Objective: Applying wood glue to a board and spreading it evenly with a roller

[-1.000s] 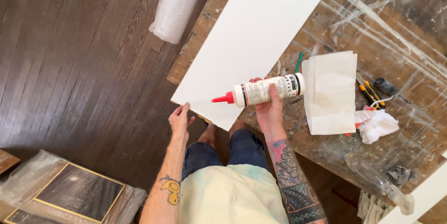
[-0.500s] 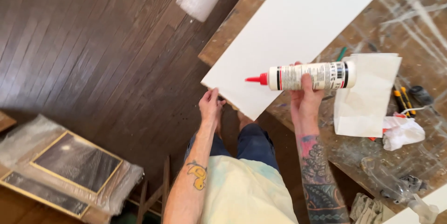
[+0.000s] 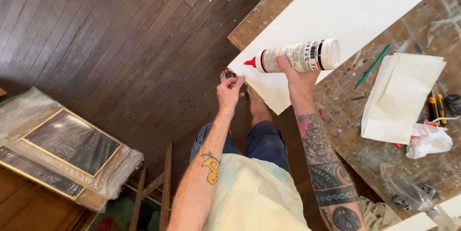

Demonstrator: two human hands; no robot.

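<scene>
- The right hand [image 3: 297, 78] is wrapped around a white glue bottle [image 3: 297, 56], holding it sideways above the near corner of a white board [image 3: 350, 5], red nozzle [image 3: 250, 61] pointing left
- The left hand [image 3: 229, 93] hangs just off the board's near corner, fingertips pinched together on something small and reddish; what it is cannot be told
- The board lies flat on a paint-stained wooden bench [image 3: 350, 130]
- To the right of the bottle, a green pencil [image 3: 373, 65] and folded white paper [image 3: 401, 97] rest on the bench
- Down on the dark wood floor [image 3: 96, 34], framed pictures wrapped in bubble wrap [image 3: 62, 149] lie at the left
</scene>
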